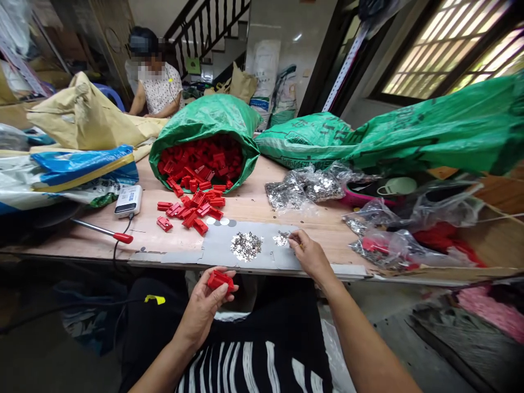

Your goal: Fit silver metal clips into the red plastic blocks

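Observation:
Just in front of the table's edge, my left hand (204, 305) holds a red plastic part (220, 280) between thumb and fingers. My right hand (307, 251) is over the grey sheet (216, 245), its thumb and index finger pinched together beside a small pile of metal pieces (280, 238). What the pinch holds, if anything, is too small to make out. A larger heap of shiny metal pieces (246, 246) lies on the sheet to the left of that hand. Farther back, several loose red parts (196, 204) spill from a green sack (213, 114).
A red-handled tool (123, 238) and a white device (128, 201) with a cable lie at the left. Clear bags of metal pieces (305, 185) and more green sacks (311, 136) are at the right. A person (159, 90) sits across the table.

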Demonstrator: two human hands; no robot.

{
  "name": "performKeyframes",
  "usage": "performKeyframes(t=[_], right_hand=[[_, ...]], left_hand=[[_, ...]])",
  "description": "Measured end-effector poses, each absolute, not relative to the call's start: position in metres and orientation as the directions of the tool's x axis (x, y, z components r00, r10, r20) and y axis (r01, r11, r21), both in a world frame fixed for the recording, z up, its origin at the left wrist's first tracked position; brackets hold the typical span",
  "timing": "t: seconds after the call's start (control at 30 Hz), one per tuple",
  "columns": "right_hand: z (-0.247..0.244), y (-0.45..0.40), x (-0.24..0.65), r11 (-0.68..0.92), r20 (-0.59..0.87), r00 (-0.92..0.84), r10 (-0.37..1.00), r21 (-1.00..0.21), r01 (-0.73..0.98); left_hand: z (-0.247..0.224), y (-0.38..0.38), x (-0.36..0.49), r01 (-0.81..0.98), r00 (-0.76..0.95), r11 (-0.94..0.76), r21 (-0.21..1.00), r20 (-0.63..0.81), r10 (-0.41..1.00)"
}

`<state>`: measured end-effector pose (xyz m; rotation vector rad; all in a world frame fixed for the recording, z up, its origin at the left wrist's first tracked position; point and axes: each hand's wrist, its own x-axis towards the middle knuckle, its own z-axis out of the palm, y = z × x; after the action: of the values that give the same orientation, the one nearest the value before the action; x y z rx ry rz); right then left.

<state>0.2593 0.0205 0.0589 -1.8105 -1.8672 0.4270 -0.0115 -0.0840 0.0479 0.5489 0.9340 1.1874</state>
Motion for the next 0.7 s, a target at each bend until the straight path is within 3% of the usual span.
performKeyframes(t=[0.13, 0.7], right_hand=[[0.049, 0.034, 0.280, 0.019, 0.156, 0.045, 0.987, -0.387, 0.922], [0.051, 0.035, 0.274, -0.034, 0.171, 0.088, 0.981, -0.295, 0.955]], left_hand=[[0.047, -0.083, -0.009, -0.530, 0.075, 0.316, 0.787, -0.327, 0.942], [0.041, -0.075, -0.018, -0.307, -0.122, 0.104, 0.946, -0.147, 0.981]])
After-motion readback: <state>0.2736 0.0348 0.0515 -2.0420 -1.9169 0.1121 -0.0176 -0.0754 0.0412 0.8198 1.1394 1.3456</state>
